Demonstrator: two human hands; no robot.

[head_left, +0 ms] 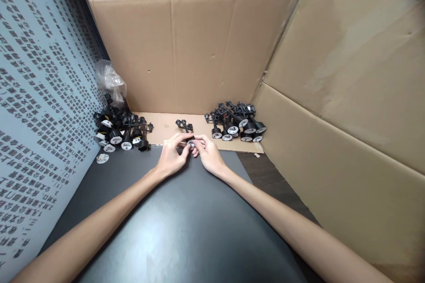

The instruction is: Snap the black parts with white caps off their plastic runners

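Between both hands is a small black miniature street lamp [185, 125], its lantern heads pointing away from me and its base end towards me. My left hand [171, 154] is closed on the base end from the left, thumb and fingers bent around it. From the right, my right hand [210, 154] pinches the same end, its thumb by a small pale part in the base. The fingers hide most of the base, so I cannot tell how that part sits.
A pile of similar black lamps [114, 128] lies at the left, some with wires showing, below a clear plastic bag [112, 80]. One white disc [102, 158] lies near it. More lamps with white-bottomed bases [246, 124] are heaped at the right. Cardboard walls [212, 48] rise behind and right.
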